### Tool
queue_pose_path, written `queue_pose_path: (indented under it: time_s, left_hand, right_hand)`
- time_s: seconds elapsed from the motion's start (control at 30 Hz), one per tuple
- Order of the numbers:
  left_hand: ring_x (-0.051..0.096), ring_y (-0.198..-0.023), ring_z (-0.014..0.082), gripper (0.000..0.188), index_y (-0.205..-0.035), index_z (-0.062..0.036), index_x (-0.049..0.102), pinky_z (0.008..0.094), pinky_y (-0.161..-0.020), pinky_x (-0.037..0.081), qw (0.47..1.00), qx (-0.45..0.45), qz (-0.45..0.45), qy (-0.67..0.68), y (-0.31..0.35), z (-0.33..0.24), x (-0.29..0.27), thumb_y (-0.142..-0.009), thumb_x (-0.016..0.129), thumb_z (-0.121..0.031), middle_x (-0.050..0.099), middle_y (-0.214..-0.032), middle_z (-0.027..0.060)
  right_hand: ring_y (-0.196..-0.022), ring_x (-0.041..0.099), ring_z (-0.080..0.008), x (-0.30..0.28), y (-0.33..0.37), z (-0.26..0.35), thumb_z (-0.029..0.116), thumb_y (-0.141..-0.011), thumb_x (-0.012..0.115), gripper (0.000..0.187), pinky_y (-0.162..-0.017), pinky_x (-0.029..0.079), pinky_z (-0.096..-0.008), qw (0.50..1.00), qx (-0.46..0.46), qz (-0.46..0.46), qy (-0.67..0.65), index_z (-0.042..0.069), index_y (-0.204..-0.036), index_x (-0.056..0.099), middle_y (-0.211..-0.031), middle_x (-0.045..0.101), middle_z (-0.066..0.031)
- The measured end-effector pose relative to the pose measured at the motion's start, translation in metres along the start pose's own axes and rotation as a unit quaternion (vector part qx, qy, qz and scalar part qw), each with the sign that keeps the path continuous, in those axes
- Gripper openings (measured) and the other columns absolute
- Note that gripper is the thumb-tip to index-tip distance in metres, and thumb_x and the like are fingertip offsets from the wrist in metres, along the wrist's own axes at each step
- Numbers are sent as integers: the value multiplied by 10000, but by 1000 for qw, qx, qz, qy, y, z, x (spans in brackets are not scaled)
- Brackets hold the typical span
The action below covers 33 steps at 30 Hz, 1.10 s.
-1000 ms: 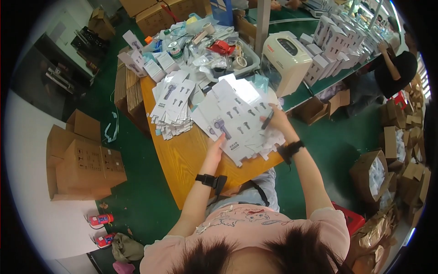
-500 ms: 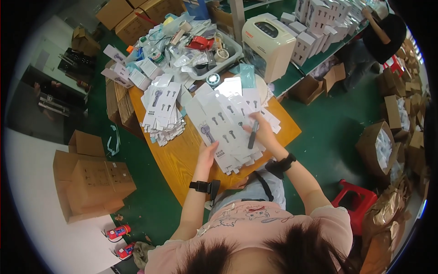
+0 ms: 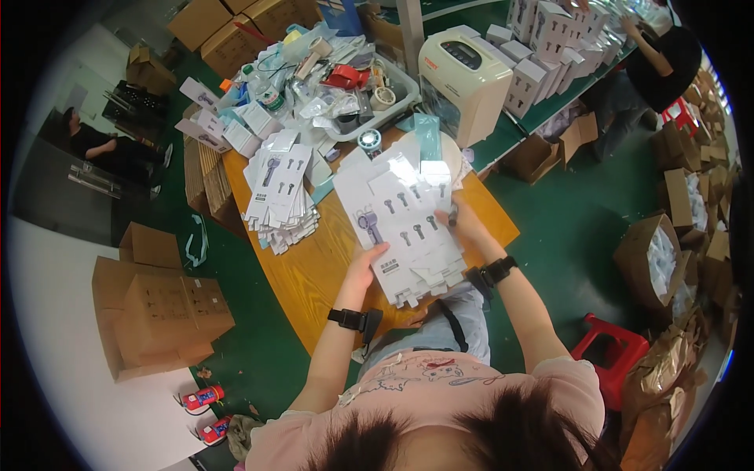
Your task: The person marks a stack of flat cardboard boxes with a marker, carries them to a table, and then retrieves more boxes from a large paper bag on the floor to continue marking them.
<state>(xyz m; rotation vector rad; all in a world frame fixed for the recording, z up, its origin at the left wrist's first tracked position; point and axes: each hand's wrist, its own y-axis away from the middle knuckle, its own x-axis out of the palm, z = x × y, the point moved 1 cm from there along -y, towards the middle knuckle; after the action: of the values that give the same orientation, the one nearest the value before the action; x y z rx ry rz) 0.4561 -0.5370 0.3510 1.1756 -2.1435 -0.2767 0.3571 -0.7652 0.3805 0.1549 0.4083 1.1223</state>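
White cartons [image 3: 412, 251], stacked flat, were held over the table's [image 3: 302, 286] near edge.
Left hand [image 3: 361, 267] pinched the left side, thumb on top; right hand [image 3: 473, 226] curled at the right with a dark pen [image 3: 453, 216]. Top face bore device pictures [image 3: 371, 225] and small dark lettering [image 3: 389, 265].

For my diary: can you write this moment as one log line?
left hand: gripping flat boxes | right hand: dark tool, at boxes' edge | table: second stack, left

Packing workshop, evidenced by white retail boxes [image 3: 528, 85] ranked along a green workbench [image 3: 543, 116], flattened printed cartons [image 3: 404, 224], and open corrugated boxes [image 3: 635, 263] on green flooring [image 3: 550, 228].
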Motion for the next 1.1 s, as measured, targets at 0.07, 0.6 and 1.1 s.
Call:
queue_pose_path:
  time_s: [0.07,0.6,1.1]
  left_hand:
    - [534,-929,226,492,-1107,28,421,314,-799,446,999,36,6,-16,0,-1,6,-663,632,24,540,-1013,112]
    - [525,-932,183,606,-1139,-13,419,312,-809,437,912,376,53,-155,49,-71,63,-606,705,10,536,-1008,75]
    - [549,-834,150,417,-997,16,506,276,-739,452,941,267,116,-173,12,-63,27,-645,724,-31,569,-937,75]
  right_hand:
    - [-856,546,-225,10,5,-5,257,-731,675,591,-729,433,-283,997,-42,12,-58,-16,-1169,387,-933,562,-151]
    - [-1040,457,-226,-5,21,6,138,-607,763,912,-843,401,-294,949,-301,-85,-23,-4,-1300,187,-1146,447,-168]
    - [-986,423,-200,19,16,31,185,-601,773,841,-829,373,-300,949,-285,14,-136,118,-1261,255,-1099,410,-99]
